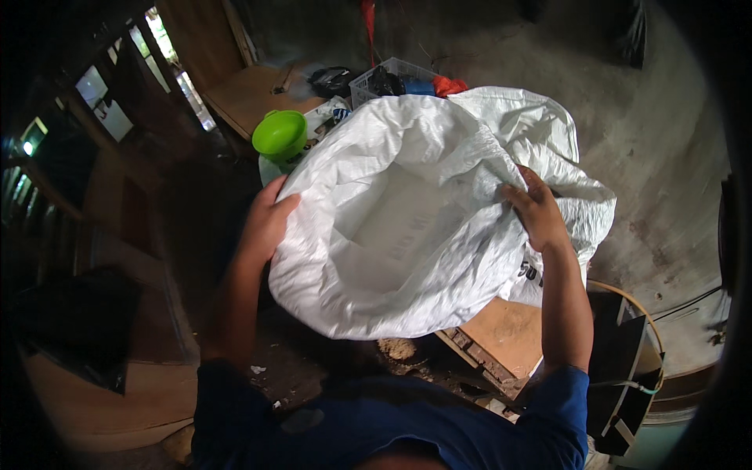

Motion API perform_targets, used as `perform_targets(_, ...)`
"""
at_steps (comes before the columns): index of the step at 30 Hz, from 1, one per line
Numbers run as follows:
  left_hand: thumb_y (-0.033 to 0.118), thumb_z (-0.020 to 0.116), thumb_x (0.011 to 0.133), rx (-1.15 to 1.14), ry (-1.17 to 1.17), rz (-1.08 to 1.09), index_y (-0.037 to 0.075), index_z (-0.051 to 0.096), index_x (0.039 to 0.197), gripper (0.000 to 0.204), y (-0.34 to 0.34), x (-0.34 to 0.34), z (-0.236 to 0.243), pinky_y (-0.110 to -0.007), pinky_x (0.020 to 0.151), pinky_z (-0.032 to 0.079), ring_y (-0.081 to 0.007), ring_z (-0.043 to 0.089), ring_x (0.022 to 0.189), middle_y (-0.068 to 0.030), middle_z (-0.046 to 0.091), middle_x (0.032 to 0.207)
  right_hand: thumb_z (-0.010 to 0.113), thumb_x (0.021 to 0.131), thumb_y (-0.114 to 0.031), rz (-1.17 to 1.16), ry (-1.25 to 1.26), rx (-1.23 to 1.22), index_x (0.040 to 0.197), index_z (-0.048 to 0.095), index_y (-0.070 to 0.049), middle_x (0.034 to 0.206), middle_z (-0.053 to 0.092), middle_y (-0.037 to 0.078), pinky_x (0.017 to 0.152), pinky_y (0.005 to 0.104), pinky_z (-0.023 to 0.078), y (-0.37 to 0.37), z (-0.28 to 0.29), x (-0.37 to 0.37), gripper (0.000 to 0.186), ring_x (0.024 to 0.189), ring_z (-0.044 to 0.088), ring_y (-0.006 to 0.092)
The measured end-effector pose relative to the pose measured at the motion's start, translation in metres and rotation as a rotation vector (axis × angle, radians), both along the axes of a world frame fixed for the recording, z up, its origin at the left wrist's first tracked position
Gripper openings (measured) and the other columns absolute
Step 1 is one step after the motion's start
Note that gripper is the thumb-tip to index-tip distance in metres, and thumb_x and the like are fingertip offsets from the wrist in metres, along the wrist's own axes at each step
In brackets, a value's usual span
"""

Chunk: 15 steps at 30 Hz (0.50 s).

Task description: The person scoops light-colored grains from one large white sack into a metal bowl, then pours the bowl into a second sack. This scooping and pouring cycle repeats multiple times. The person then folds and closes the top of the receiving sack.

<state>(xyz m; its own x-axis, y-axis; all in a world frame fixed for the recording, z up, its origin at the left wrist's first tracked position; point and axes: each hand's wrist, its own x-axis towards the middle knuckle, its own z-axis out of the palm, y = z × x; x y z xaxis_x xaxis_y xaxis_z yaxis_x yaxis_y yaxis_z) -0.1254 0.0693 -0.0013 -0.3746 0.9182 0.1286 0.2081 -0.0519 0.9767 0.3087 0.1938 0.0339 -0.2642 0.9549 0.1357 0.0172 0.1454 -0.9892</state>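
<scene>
Evidently the two hands grip opposite sides of the white sack [376,313] so that its mouth stays spread. Furthest left, the left hand [266,223] is clamped on the sack's side, its thumb lying on the cloth and the other fingers largely hidden behind the fold; a limp edge like this would probably sag without such a hold. Just beyond that hand sits the green bowl [280,135], upright and apart from it, perhaps put there to be within reach. Between the hands hangs the sack, its wide mouth tipped up toward the person, so the pale inside shows; whether anything lies at the bottom I cannot tell. Past its far edge, the crate [362,92] keeps loose bags together, a red bag [450,86] at its right end. At the sack's right side, the right hand [539,210] is clamped on the gathered edge, seemingly pulling against the left. More white folds [591,211] spread right of this hand; whether they belong to the same sack is unclear. Below the right hand lies a tan board [505,333], and further right a yellow hose [652,325] curves down.
</scene>
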Motion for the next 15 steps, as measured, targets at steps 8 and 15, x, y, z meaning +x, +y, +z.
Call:
perform_targets(8, 0.013, 0.065, 0.091, -0.152, -0.18, -0.192, -0.003, 0.061, 0.133, 0.045, 0.143, -0.078, -0.045, -0.032, 0.085, 0.054, -0.0172, 0.068, 0.094, -0.0105, 0.072, 0.113, 0.075, 0.092, -0.028, -0.35, -0.934, 0.305, 0.148, 0.049, 0.0, 0.125, 0.068, 0.022, 0.095, 0.042, 0.054, 0.094, 0.007, -0.082, 0.067, 0.104, 0.07, 0.0314)
perform_targets(15, 0.017, 0.064, 0.09, -0.035, -0.204, -0.191, -0.001, 0.065, 0.127, 0.041, 0.196, -0.1, -0.086, -0.033, 0.087, 0.053, -0.0185, 0.068, 0.095, -0.0121, 0.074, 0.11, 0.087, 0.081, -0.04, 0.307, -0.795, 0.575, 0.151, 0.049, -0.004, 0.15, 0.05, 0.022, 0.118, 0.0492, 0.038, 0.017, 0.036, -0.18, 0.088, 0.143, 0.047, 0.0374)
